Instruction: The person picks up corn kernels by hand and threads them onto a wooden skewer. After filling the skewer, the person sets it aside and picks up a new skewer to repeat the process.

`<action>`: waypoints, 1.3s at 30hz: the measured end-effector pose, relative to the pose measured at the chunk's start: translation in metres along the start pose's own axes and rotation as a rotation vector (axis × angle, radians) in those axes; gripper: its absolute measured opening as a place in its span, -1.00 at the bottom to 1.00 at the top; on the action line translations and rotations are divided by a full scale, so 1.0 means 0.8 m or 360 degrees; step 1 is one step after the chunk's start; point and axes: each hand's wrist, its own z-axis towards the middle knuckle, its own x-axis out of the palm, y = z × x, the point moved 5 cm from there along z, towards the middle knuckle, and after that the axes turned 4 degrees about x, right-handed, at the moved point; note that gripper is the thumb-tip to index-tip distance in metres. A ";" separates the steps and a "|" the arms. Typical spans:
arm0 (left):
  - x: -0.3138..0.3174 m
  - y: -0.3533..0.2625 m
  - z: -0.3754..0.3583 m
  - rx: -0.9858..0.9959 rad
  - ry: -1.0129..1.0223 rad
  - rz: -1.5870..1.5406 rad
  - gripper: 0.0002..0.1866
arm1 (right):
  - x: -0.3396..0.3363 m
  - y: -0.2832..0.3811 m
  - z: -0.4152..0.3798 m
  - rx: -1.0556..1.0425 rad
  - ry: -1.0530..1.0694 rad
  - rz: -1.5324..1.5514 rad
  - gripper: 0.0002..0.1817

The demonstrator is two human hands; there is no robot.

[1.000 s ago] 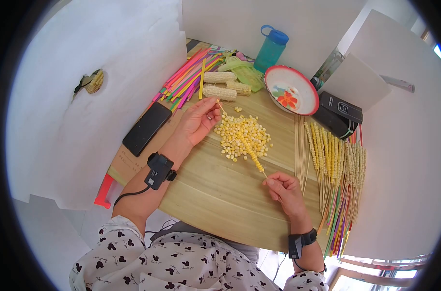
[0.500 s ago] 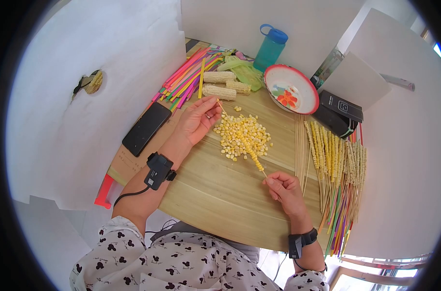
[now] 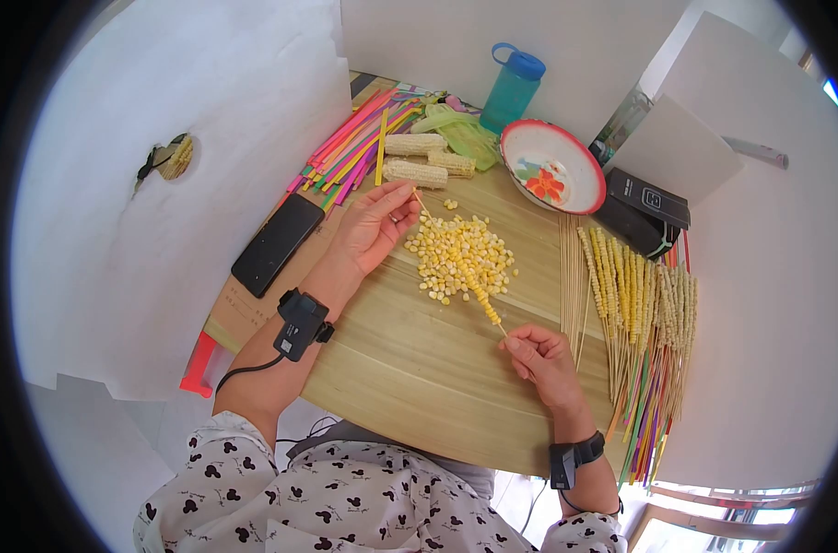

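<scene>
A thin wooden skewer threaded with yellow corn kernels (image 3: 482, 300) stretches between my two hands, above a loose pile of corn kernels (image 3: 437, 247). My left hand (image 3: 377, 226) pinches its far end between thumb and forefinger, the other fingers loosely curled. At the near end, the fingers of my right hand (image 3: 541, 364) are closed on the bare stick. Part of the threaded row blends into the pile behind it. To the right lie bare skewers (image 3: 571, 276) and a bunch of finished corn skewers (image 3: 626, 281).
Stripped corn cobs (image 3: 417, 174), colourful strips (image 3: 354, 147) and a phone (image 3: 278, 244) lie on the left of the wooden table (image 3: 391, 369). Behind stand a blue bottle (image 3: 511, 92) and a red-rimmed bowl (image 3: 580, 157). A black box (image 3: 644, 207) sits at the right.
</scene>
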 end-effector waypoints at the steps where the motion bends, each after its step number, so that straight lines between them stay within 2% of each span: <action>1: 0.000 0.000 0.000 0.0001 0.0005 0.0006 -0.85 | 0.000 0.000 0.000 0.0001 0.0000 0.0000 -0.85; 39: 0.009 0.015 -0.008 -0.0236 0.0172 0.0127 -0.86 | -0.007 0.001 0.001 -0.0020 -0.0006 0.0141 -0.87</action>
